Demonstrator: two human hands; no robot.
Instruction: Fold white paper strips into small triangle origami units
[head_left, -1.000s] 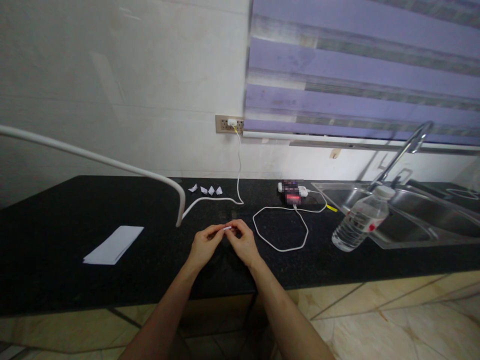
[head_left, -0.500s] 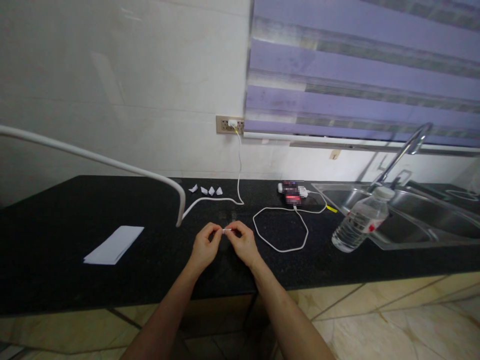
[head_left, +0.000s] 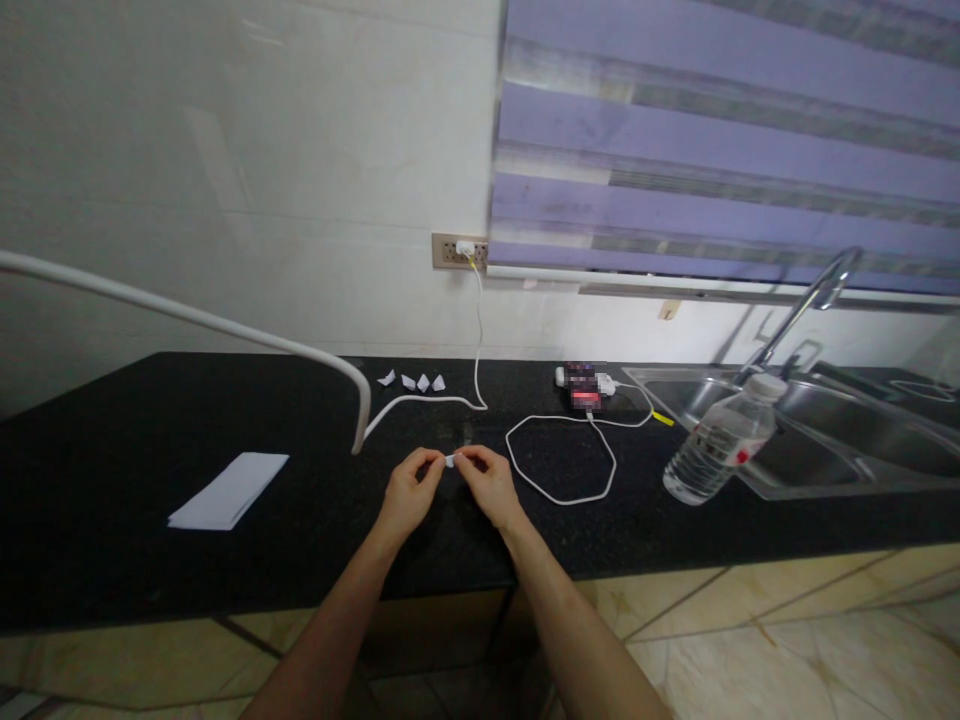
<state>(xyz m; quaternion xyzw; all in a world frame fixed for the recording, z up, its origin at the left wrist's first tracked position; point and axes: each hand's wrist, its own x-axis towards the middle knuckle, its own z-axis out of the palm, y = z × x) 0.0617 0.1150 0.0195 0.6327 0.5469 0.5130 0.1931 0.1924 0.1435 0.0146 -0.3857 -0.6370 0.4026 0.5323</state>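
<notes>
Four paper pieces look finished, left hand and right hand pinch a white scrap (mostly hidden), and flat sheets seemingly remain.

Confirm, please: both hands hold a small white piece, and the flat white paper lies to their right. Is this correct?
Not quite: in the head view, the flat white paper lies to the left of both hands, which do hold a small white piece.
</notes>
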